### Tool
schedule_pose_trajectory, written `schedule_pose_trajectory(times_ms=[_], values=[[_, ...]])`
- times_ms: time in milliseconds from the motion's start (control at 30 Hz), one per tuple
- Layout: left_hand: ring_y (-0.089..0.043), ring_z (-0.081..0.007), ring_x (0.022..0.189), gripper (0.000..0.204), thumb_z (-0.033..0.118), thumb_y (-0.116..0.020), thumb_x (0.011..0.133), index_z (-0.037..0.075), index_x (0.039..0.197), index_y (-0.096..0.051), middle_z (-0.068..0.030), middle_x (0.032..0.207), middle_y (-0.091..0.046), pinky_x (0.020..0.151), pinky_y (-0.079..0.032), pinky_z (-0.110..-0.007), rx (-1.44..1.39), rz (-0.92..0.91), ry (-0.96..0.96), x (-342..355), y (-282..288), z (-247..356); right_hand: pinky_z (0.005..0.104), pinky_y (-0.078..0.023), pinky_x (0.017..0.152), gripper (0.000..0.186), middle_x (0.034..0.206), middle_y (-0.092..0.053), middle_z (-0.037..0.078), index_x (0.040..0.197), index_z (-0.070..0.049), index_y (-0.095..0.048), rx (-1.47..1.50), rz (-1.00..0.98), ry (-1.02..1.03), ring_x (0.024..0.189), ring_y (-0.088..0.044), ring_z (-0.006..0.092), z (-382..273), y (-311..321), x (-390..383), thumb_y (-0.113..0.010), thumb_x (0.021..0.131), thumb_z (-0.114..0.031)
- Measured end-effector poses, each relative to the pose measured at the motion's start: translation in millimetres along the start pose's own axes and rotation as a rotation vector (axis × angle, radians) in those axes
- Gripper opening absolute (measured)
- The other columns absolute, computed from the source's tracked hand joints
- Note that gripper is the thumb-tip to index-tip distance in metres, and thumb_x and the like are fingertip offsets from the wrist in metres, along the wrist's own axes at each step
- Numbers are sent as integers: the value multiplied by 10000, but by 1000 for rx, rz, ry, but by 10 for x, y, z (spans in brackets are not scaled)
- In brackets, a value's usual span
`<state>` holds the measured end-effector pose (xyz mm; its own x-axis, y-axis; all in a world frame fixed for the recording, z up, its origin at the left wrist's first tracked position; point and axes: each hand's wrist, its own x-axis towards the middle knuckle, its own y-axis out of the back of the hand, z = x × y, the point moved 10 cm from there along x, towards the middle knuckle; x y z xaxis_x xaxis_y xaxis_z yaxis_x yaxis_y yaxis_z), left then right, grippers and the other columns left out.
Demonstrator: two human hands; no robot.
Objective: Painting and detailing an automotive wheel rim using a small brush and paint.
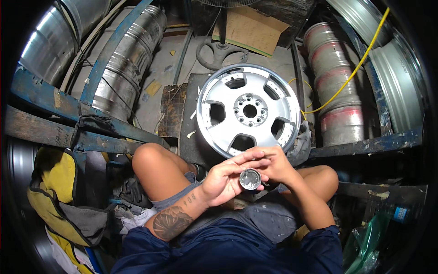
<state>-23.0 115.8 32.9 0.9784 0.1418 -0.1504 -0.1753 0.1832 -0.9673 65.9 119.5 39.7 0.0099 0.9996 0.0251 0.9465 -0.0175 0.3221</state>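
A small round can [250,179] with grey, glossy stuff inside is in my left hand [227,181], whose fingers lie around and over it. My right hand [277,166] is closed just behind and to the right of the can, touching the left fingertips; what its fingers grip is hidden. Just beyond both hands a silver alloy wheel [221,105] with five openings and a ring of bolt holes lies face up on a dark mat [191,115].
Stacked metal wheels [116,82] [334,86] line both sides behind blue frames [365,140]. A yellow hose [358,68] hangs at the right. Cardboard [248,32] and a dark pedestal base [207,57] are at the back. A yellow-grey bag [50,182] sits lower left, green plastic [365,242] lower right.
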Motion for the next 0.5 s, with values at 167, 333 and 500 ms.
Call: schedule_pose_trajectory(times_ms=[167,333,500], values=[[-582,-359,1162,452,131,-406,955,-43,1373,-408,-279,1351,-486,970,-504,-490,179,110,-114,30,198,674,248,-477,537,92,664,-635,68,884,-10,-668,-328,400,18,563,-612,106,-147,604,271,-677,797,-41],[-607,-387,1120,416,115,-360,970,-94,1326,-409,-307,1212,-574,987,-518,-443,198,153,-253,309,489,1565,221,-467,573,110,775,-631,48,1001,-14,-623,197,621,-29,635,-611,101,144,1241,369,-590,906,-57],[-617,-383,1080,345,110,-353,980,-49,1269,-455,-288,1190,-584,959,-527,-458,139,215,-335,484,920,1866,215,-474,586,102,814,-630,67,987,1,-602,275,683,-65,672,-613,109,243,1450,478,-568,949,-88]])
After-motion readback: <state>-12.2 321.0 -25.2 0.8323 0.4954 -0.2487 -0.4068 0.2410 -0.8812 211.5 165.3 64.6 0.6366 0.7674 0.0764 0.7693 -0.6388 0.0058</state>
